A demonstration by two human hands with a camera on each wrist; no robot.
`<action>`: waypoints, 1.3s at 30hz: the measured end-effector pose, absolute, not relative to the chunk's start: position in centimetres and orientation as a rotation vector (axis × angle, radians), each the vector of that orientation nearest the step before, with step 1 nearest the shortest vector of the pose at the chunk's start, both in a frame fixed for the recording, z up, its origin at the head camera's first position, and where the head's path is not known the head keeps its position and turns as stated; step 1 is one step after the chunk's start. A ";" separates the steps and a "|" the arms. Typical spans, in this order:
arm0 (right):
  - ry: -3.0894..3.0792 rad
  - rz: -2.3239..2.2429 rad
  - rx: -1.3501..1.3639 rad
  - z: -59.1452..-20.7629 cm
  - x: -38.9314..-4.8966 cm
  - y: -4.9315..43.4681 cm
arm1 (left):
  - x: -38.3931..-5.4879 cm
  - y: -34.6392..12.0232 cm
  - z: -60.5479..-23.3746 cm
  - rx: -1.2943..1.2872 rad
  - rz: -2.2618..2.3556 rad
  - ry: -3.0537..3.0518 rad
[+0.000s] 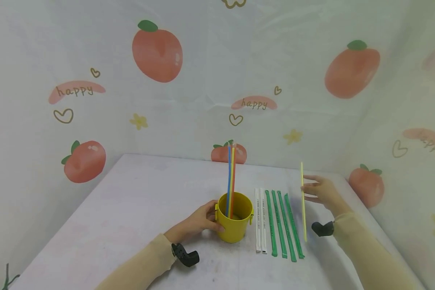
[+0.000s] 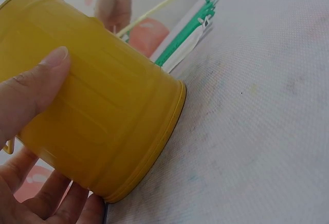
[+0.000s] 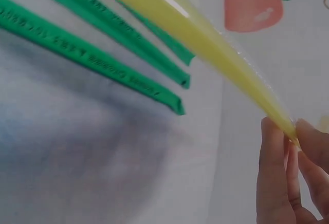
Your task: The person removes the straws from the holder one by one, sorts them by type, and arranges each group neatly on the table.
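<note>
A small yellow metal bucket (image 1: 233,230) stands upright on the table, with side handles. My left hand (image 1: 202,219) grips its left side, thumb on the near wall and fingers round the far side, as the left wrist view shows. Inside the bucket lean a blue straw (image 1: 229,177), a yellow straw (image 1: 233,169) and an orange-red straw (image 1: 234,173). To the right, above the table, my right hand (image 1: 320,191) pinches another yellow straw (image 1: 303,213) between thumb and fingertips. In the right wrist view that straw (image 3: 205,39) appears to have a clear wrapper.
Right of the bucket lie two white paper-wrapped straws (image 1: 258,221) and several green-wrapped straws (image 1: 282,225), side by side on the white tabletop (image 1: 159,189). A fruit-printed backdrop (image 1: 203,80) rises behind the table and along its sides.
</note>
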State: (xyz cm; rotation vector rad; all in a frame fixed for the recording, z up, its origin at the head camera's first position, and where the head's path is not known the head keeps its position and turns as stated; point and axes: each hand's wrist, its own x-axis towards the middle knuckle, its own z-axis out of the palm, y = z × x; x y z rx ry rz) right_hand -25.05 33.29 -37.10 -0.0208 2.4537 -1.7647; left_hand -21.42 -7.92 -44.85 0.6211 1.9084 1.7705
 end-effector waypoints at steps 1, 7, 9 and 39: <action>2.452 -1.753 -0.007 -37.4 -25.0 33.3 | -21.4 -7.9 -44.8 0.620 1.772 1.906; 2.463 -1.641 0.071 -38.8 -24.8 33.4 | -21.5 -7.9 -45.0 0.633 1.778 1.897; 2.464 -1.606 0.111 -39.3 -24.7 33.4 | -21.5 -8.0 -45.0 0.636 1.777 1.900; 2.536 -1.290 0.340 -42.2 -24.5 32.0 | -21.6 -7.8 -45.2 0.622 1.777 1.906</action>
